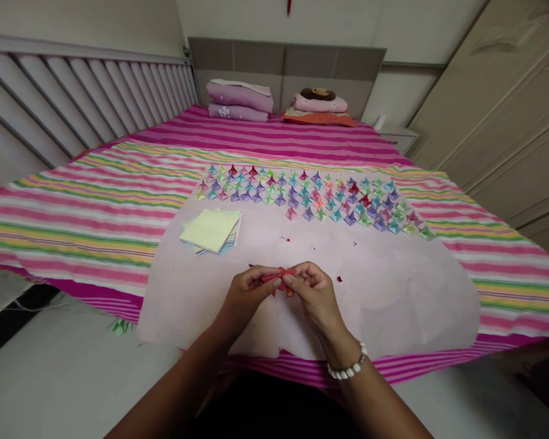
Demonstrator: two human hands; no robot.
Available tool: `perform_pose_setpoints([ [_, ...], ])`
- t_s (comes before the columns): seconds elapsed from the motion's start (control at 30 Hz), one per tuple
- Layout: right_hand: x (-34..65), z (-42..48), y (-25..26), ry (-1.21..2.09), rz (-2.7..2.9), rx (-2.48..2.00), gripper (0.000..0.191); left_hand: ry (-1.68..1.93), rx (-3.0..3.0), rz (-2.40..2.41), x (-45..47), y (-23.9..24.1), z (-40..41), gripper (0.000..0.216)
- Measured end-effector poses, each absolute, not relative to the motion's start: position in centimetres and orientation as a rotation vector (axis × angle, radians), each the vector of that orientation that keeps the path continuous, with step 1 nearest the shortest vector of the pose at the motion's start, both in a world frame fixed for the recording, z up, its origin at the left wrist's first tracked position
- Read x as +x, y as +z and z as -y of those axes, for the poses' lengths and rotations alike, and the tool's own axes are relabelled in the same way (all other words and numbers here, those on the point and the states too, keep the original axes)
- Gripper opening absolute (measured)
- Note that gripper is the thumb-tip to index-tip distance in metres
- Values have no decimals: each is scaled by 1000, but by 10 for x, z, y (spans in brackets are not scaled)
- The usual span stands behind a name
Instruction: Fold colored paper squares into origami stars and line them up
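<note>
A small red folded paper piece (281, 274) is pinched between my two hands, above the near middle of a large pale paper sheet (370, 292). My left hand (249, 288) grips its left side with thumb and fingers. On its right side, my right hand (312, 288) holds it the same way, a white beaded bracelet on that wrist. Fingers cover much of the folded shape. Beyond the hands, several rows of small coloured folded paper pieces (293, 194) stand on the sheet. Left of them lies a stack of square papers (211, 230), pale yellow on top.
Small dark red scraps (340, 279) lie on the sheet. Under it is a bed with a striped cover (86, 210). Folded bedding (240, 100) sits by the headboard (256, 61). A slatted rail (86, 91) runs along the left. A green paper piece (119, 327) is on the floor.
</note>
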State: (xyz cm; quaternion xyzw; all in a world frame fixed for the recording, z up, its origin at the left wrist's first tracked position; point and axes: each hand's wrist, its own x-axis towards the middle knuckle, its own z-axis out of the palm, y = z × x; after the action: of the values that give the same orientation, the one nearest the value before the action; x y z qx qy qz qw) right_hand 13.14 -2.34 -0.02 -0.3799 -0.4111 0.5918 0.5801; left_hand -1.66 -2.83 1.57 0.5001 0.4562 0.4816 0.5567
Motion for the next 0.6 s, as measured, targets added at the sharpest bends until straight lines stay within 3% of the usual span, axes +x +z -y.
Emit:
perform_pose_setpoints([
  [0.3,133,22,0,1350,888,-887,40,1067,1090,-882,-28,15,30,42],
  [0.5,132,22,-2,1350,941,-875,24,1065,1072,-928,-26,22,31,46],
  [0.6,133,22,-2,1345,966,-896,25,1044,1025,-939,-25,25,33,51],
])
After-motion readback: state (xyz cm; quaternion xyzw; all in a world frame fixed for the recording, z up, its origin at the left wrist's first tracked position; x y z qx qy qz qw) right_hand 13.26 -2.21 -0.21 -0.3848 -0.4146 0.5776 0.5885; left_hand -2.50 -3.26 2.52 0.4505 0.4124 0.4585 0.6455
